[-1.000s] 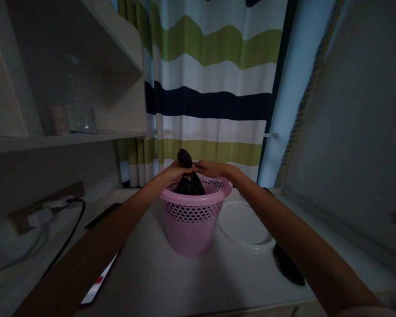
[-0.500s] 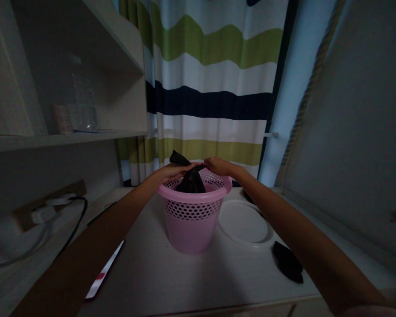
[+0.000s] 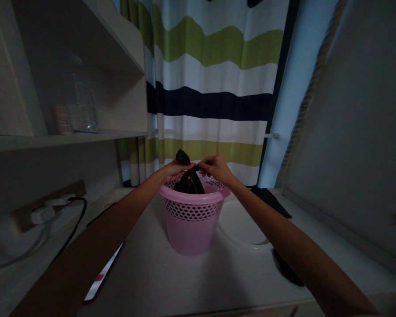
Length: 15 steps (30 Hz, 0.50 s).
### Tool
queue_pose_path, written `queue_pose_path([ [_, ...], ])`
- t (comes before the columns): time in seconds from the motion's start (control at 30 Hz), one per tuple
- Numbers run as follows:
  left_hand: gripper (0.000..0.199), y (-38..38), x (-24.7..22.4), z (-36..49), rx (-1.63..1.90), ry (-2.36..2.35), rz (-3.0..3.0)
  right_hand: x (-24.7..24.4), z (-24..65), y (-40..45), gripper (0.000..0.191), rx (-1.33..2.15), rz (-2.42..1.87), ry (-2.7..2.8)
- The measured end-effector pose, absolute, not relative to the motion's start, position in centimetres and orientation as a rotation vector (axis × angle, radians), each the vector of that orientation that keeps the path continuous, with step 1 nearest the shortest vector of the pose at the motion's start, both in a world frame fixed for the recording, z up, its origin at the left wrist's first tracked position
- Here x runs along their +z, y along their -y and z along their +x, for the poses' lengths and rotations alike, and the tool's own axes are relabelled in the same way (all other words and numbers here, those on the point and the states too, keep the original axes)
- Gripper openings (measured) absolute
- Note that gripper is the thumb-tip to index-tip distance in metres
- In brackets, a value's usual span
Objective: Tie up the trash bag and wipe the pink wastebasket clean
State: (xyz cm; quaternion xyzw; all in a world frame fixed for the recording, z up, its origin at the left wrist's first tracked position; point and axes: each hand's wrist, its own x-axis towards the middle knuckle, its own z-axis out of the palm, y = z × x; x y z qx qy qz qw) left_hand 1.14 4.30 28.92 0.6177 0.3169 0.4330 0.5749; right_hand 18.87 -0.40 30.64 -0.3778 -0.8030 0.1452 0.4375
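From here I see the right hand (image 3: 218, 169) has edged nearer the left hand (image 3: 174, 170) above the basket (image 3: 192, 237), both gripping the bag (image 3: 189, 182).

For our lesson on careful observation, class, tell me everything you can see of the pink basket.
The pink basket looks like plastic: round, tapering toward the base, with a thick rim, a band of small holes beneath it and a solid lower wall. It stands upright on the white tabletop, before the striped curtain. A black bag is partly inside, rising above the rim; the left hand and right hand hold it over the opening. Whether either touches the rim is unclear.
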Motion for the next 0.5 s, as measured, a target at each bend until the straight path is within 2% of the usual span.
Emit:
queue_pose_path([
  [0.23, 0.014, -4.0, 29.2, 1.5, 1.079, -0.757, 1.396, 29.1, 17.0, 1.5, 0.035, 0.295, -0.888, 2.262],
  [0.43, 0.008, -3.6, 29.1, 1.8, 1.115, -0.746, 1.393, 28.8, 17.5, -0.4, 0.005, 0.379, -0.877, 2.284],
  [0.5, 0.009, -3.4, 29.1, 1.8, 1.139, -0.741, 1.404, 28.5, 17.6, -1.1, 0.017, 0.396, -0.884, 2.199],
])
